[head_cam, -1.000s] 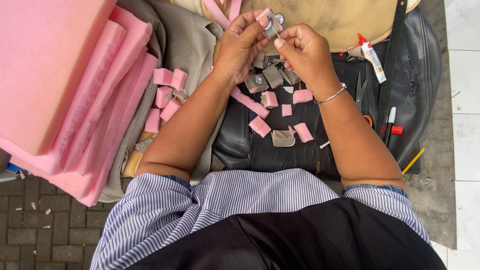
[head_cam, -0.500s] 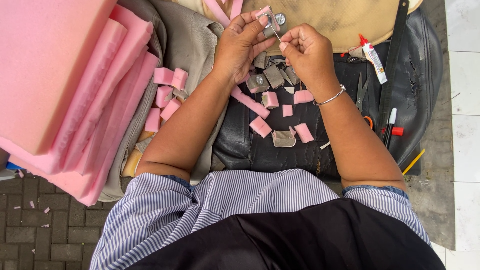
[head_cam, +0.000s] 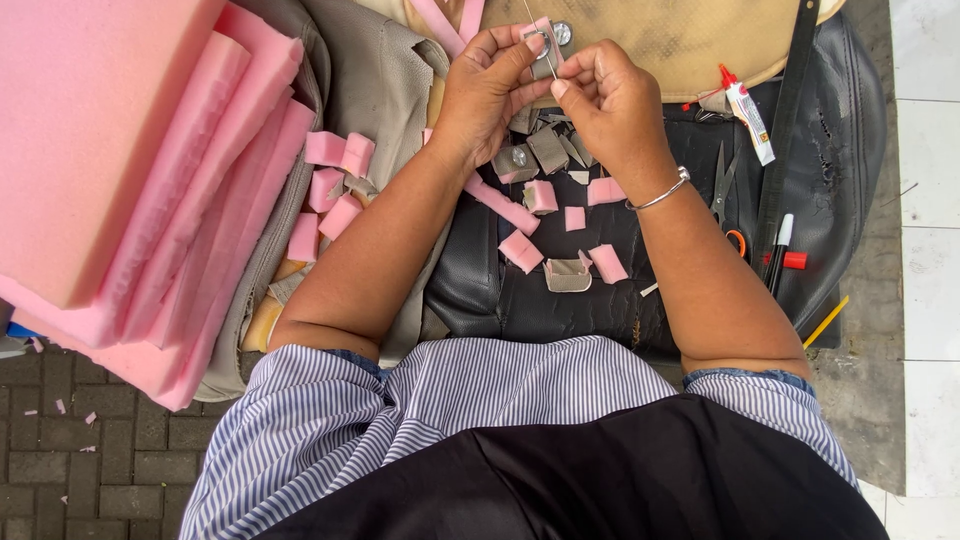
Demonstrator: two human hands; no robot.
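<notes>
I am watching both hands' fingers closing on a small grey covered piece, left hand pinching its left edge, right hand gripping a thin needle crossing it lengthwise

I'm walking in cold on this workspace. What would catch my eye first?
The thick pink foam slabs stacked at far left dominate. Top centre, the left hand and right hand pinch a small grey piece, with pink foam scraps strewn on the black seat below.

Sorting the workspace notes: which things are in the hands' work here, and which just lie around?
In hand:
left hand and right hand, both pinching the small grey folded piece
thin needle-like tool

Lying about:
pink foam slabs
pink foam offcuts
scissors
glue tube
marker pen
</notes>
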